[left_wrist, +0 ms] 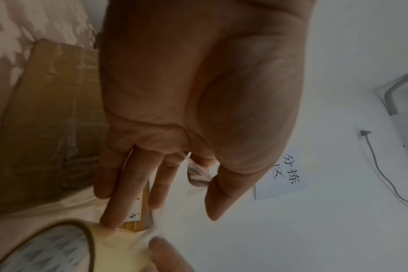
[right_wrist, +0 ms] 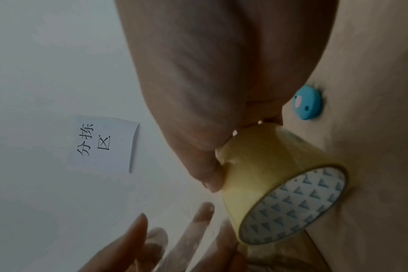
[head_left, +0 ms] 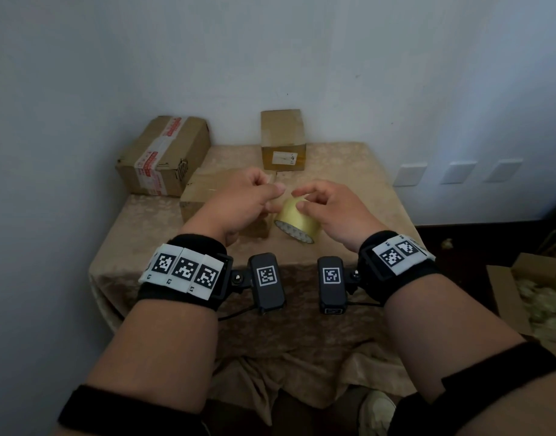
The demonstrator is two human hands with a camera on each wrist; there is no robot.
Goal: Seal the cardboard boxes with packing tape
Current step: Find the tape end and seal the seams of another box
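Note:
A yellowish packing tape roll point(head_left: 298, 223) point(left_wrist: 119, 246) point(right_wrist: 268, 174) is held just above the table. My right hand point(head_left: 320, 206) point(right_wrist: 198, 92) grips it, thumb pressed on its outer face; the fingers are hidden behind it. My left hand point(head_left: 257, 193) point(left_wrist: 198, 92) is close on its left and pinches a clear strip of tape point(left_wrist: 196, 173) point(right_wrist: 156, 239) between thumb and fingers. Under the left hand lies a plain cardboard box point(head_left: 204, 190) point(left_wrist: 47, 128). A small upright box point(head_left: 283, 136) stands at the back centre. A larger box with red-and-white tape point(head_left: 163, 152) sits at the back left.
The table point(head_left: 349, 184) has a beige patterned cloth and stands against a white wall. A paper sign point(left_wrist: 284, 176) point(right_wrist: 105, 145) hangs on the wall. An open carton with filling point(head_left: 528, 297) sits on the floor at the right.

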